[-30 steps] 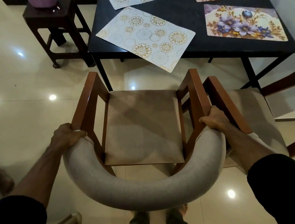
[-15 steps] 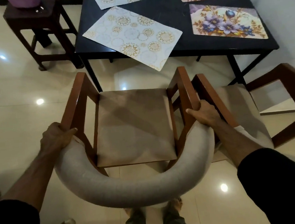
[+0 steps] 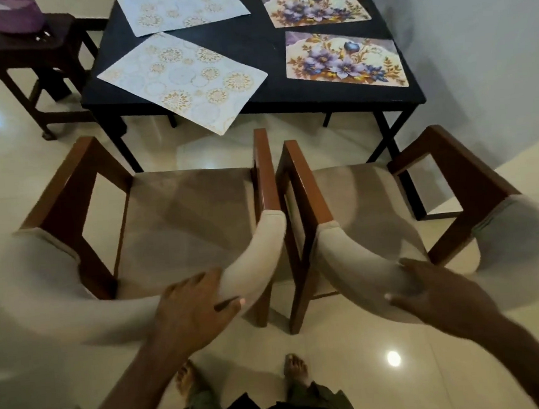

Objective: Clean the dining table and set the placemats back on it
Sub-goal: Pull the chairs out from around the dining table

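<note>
Four patterned placemats (image 3: 184,80) lie on the black table (image 3: 266,98); left hand (image 3: 191,310) and right hand (image 3: 436,294) each grip a padded beige chair back (image 3: 256,260).

Left chair's backrest (image 3: 44,306) is motion-blurred; purple tub (image 3: 9,13) is edge-cropped.

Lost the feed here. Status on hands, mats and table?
Left hand grips left chair back; right hand on right chair back. Four placemats on dining table; near-left placemat crooked, overhanging. Both chairs front the table.
</note>
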